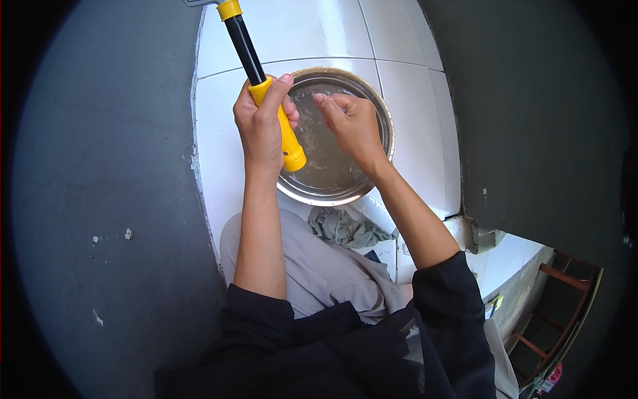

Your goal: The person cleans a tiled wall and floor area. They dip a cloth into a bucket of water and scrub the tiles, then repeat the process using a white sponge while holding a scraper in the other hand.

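My left hand (262, 123) is wrapped round the yellow grip of a long-handled tool (245, 50) with a black shaft and a yellow collar. Its grey head runs out of the picture at the top, so its kind is unclear. Below it stands a round metal basin (389, 123) holding murky grey-brown liquid (325, 163). Over the basin's right side, my right hand (352, 126) is closed, thumb against the curled fingers. Whatever it may pinch is hidden or too small to name.
A crumpled grey-green cloth (345, 228) lies between the basin and my legs. Dark grey walls (113, 166) rise on both sides of the white tiled floor (415, 113). A brown wooden rack or ladder-like frame (565, 276) stands at the lower right.
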Tool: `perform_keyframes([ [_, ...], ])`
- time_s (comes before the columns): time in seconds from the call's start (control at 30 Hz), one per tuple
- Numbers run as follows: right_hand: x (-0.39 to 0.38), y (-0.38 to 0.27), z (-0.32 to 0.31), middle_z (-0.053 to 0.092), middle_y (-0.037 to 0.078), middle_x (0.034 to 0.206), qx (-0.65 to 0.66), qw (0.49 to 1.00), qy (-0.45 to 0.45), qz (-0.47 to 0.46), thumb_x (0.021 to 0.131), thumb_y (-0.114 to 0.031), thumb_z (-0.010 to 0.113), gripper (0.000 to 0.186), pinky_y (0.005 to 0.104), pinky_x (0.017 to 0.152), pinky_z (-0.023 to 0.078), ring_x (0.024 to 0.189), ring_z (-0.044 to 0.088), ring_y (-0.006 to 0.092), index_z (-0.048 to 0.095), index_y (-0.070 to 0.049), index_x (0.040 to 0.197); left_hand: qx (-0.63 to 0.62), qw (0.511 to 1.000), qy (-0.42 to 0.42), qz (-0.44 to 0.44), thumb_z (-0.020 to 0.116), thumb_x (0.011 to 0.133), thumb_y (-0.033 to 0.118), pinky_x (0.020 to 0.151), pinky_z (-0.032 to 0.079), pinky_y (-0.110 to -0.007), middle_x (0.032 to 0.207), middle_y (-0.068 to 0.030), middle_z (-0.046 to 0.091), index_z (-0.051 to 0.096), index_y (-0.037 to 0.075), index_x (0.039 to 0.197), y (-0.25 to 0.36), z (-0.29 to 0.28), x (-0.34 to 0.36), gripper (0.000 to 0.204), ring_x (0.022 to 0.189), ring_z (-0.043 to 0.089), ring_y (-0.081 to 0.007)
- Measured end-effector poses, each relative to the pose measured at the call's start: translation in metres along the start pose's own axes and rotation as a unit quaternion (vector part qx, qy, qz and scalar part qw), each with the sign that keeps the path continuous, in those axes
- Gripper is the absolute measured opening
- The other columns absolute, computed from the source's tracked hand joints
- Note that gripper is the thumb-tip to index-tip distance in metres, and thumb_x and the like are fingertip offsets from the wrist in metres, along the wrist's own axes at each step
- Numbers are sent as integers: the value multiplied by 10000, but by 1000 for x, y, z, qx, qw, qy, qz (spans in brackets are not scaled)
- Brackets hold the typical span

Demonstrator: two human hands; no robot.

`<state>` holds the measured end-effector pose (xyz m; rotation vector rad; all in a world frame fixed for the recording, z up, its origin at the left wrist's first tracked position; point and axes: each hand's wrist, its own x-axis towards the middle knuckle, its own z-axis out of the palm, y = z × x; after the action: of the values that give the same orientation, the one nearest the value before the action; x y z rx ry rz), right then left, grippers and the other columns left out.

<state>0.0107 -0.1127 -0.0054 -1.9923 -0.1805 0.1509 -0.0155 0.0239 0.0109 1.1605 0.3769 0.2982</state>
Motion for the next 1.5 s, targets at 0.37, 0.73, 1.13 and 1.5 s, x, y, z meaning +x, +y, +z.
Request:
perform_keyframes([
  [0.37, 1, -1, 6, 457, 110, 510, 41, 998, 47, -12, 872, -236, 603, 390, 352, 506, 373, 497, 427, 145, 524, 24, 592, -14, 1000, -9, 2, 706, 829, 219, 481, 421, -202, 587, 3, 513, 549, 99, 865, 0, -1, 1, 201, 499, 513, -76],
  [0.73, -17, 43, 2, 607, 159, 782, -343, 923, -68, -162, 864, -234, 641, 199, 449, 671, 499, 763, 629, 358, 627, -36, 874, -3, 1000, 0, -5, 705, 828, 229, 489, 423, -208, 585, 1, 514, 548, 104, 871, 0, 1, 0, 205, 497, 512, -83],
  [1.13, -1, -38, -20, 536, 144, 542, -108, 987, 30, -117, 891, -357, 641, 410, 363, 484, 393, 457, 512, 266, 640, 1, 693, 12, 1000, 5, 4, 693, 829, 261, 479, 431, -209, 575, 3, 512, 536, 97, 837, 1, 1, 0, 227, 488, 516, -79],
  [1.5, -3, -70, -22, 578, 128, 547, 5, 983, 74, -166, 881, -195, 609, 250, 305, 440, 360, 417, 441, 155, 685, 23, 786, 14, 1000, 1, 3, 691, 832, 262, 484, 432, -204, 575, 10, 507, 539, 107, 833, 0, 1, 0, 217, 491, 516, -78],
])
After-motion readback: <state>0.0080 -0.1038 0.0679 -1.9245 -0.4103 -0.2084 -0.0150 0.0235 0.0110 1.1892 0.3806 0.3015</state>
